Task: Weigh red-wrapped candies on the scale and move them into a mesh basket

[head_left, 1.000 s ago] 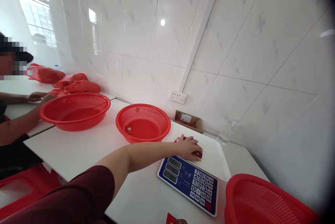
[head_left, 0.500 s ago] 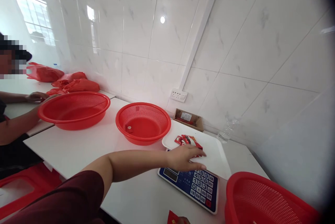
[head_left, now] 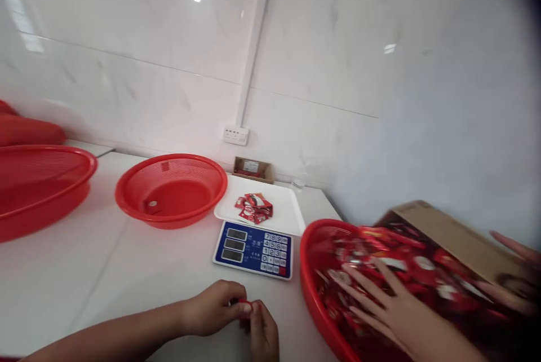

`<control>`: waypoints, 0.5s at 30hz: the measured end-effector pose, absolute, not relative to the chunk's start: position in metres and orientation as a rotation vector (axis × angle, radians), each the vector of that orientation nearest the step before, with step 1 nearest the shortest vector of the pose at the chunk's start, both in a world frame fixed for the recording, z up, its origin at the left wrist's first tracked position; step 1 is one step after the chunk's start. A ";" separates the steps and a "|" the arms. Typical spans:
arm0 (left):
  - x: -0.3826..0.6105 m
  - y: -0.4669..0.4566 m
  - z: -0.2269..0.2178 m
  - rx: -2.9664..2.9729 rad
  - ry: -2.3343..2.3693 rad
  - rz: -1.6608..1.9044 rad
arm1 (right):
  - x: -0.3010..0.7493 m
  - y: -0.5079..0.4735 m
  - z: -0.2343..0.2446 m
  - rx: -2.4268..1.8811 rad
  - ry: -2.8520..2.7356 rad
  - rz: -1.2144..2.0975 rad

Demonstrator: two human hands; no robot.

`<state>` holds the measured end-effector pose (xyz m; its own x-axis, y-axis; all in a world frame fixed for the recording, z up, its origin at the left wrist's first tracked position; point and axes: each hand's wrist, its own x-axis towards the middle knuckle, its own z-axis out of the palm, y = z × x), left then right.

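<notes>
My left hand (head_left: pixel 215 308) and my right hand (head_left: pixel 264 332) meet at the front of the table, fingertips pinched together. Between them a bit of a small red packet (head_left: pixel 245 307) shows, mostly covered by the fingers. Just beyond them stands a digital scale (head_left: pixel 253 250) with a blue keypad panel. Several red packets (head_left: pixel 255 208) lie in a loose pile on its white tray (head_left: pixel 286 212).
At right, another person's hand (head_left: pixel 393 305) reaches over packets in a red basket (head_left: pixel 310 272), beside a tilted cardboard box (head_left: pixel 456 238). Left are a red basket (head_left: pixel 171 218) with a small item inside and another basket (head_left: pixel 46 207). A small box (head_left: pixel 266 173) stands behind the tray.
My left hand has left the scale tray and come down to my right hand at the packet. The view has swung right; a box and another person's hands now appear over the right basket, which holds many packets.
</notes>
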<state>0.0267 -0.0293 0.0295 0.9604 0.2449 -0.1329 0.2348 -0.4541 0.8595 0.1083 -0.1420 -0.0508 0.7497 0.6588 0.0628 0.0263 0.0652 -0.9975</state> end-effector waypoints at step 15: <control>0.021 -0.023 0.012 1.931 0.334 0.016 | 0.110 -0.146 -0.047 -1.505 -0.777 0.536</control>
